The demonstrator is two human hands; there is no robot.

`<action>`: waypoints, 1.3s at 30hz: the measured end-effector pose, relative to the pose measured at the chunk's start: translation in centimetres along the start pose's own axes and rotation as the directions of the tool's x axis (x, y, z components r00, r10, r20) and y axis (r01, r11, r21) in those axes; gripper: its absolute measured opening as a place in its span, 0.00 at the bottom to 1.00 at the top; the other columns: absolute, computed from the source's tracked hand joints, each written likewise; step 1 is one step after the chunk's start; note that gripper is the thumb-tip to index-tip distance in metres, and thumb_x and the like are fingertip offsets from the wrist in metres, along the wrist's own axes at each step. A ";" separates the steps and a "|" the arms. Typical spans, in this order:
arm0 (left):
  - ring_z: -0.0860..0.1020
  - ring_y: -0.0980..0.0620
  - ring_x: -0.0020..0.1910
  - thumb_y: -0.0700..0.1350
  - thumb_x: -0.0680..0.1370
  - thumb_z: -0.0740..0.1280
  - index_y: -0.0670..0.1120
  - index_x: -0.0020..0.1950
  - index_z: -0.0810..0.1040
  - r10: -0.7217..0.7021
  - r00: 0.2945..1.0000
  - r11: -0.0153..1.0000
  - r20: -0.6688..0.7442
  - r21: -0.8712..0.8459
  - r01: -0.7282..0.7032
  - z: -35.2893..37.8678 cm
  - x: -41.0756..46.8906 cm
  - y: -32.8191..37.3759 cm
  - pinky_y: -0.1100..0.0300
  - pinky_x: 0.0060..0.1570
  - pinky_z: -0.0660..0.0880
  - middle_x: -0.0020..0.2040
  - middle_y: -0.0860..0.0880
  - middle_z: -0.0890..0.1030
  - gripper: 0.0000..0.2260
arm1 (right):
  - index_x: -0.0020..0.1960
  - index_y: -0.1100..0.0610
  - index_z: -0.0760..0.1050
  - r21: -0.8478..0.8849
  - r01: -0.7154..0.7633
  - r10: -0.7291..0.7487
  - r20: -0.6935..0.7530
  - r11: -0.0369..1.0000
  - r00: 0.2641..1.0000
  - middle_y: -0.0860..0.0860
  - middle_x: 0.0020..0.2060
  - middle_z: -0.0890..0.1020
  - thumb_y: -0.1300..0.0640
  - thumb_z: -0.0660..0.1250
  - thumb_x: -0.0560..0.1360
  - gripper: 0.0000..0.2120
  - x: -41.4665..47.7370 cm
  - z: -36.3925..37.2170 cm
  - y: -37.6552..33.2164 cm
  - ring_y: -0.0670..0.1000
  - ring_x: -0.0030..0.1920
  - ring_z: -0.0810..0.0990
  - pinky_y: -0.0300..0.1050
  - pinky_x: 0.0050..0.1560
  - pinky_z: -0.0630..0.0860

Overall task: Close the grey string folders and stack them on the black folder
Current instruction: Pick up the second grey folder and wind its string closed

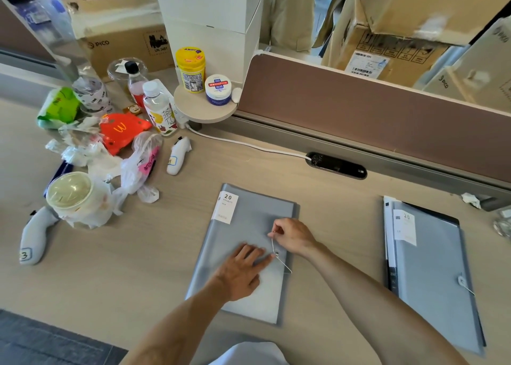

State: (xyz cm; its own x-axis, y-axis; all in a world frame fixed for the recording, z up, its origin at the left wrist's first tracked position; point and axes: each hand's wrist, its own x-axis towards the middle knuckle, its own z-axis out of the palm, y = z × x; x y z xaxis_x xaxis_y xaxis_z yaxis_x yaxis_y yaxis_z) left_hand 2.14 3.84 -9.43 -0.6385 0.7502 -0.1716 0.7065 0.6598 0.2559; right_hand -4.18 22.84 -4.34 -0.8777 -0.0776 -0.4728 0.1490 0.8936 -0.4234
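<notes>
Right hand point(293, 236) pinches string point(272, 243) above button point(276, 253) – left hand point(243, 270) open, flat on grey folder point(243, 226) mid-desk. 2nd grey folder point(434, 276) lies on black folder point(442, 215), right. Bottles, bags – clutter point(110, 132) far left, well apart.

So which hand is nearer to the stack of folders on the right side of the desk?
The right hand. It pinches the string above the button of the centre grey folder, on its right edge, facing the stack. The left hand lies flat further left on that folder.
</notes>
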 end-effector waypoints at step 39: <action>0.76 0.52 0.64 0.55 0.66 0.76 0.46 0.64 0.75 0.083 0.986 0.990 -0.144 -0.099 -0.097 2.2 -1.0 -2.8 0.56 0.64 0.70 0.65 0.47 0.78 0.30 | 0.40 0.53 0.78 -0.535 0.575 -0.630 0.098 0.619 0.770 0.49 0.36 0.79 0.50 0.62 0.75 0.10 -1.8 3.6 2.0 0.52 0.40 0.79 0.46 0.40 0.76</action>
State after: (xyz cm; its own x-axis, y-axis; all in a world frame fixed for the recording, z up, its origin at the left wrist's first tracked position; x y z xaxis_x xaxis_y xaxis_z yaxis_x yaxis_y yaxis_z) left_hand 1.52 1.33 -12.08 -0.6152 0.7883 -0.0114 0.7316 0.5763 0.3642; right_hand -0.66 23.15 -7.07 -0.7255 -0.6661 -0.1728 -0.6557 0.7454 -0.1204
